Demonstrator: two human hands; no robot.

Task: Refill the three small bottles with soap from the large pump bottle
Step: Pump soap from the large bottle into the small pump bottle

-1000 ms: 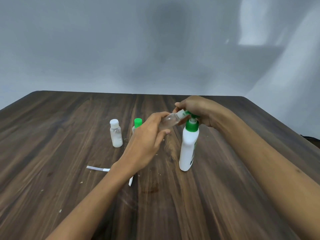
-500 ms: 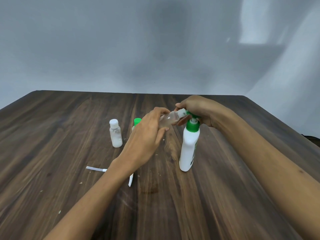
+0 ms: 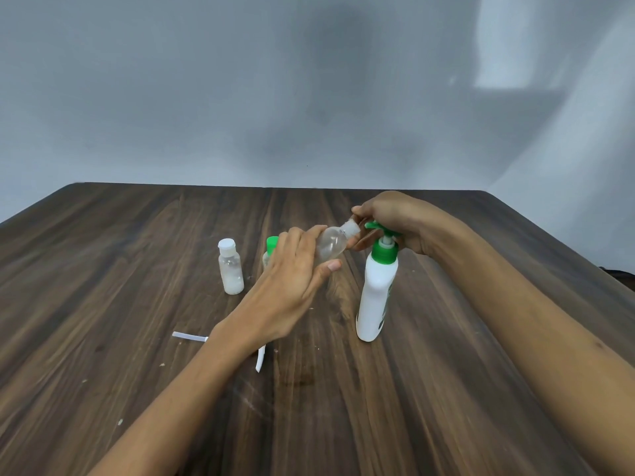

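My left hand (image 3: 292, 280) grips a clear small bottle (image 3: 331, 245), tilted with its neck up to the right. My right hand (image 3: 395, 218) pinches that bottle's white cap (image 3: 352, 228) and rests over the green pump head (image 3: 381, 231) of the large white pump bottle (image 3: 376, 297), which stands upright just right of centre. A white-capped small bottle (image 3: 231, 267) holding some white soap stands to the left. A green-capped small bottle (image 3: 271, 247) stands behind my left hand, mostly hidden.
The dark wooden table (image 3: 446, 389) carries two white plastic strips, one (image 3: 189, 336) left of my left wrist and one (image 3: 260, 360) under it. Small white crumbs lie scattered at the left. A grey wall rises behind the far edge.
My left hand and the clear bottle have lifted slightly and tilted more. My right hand stays at the cap and pump head.
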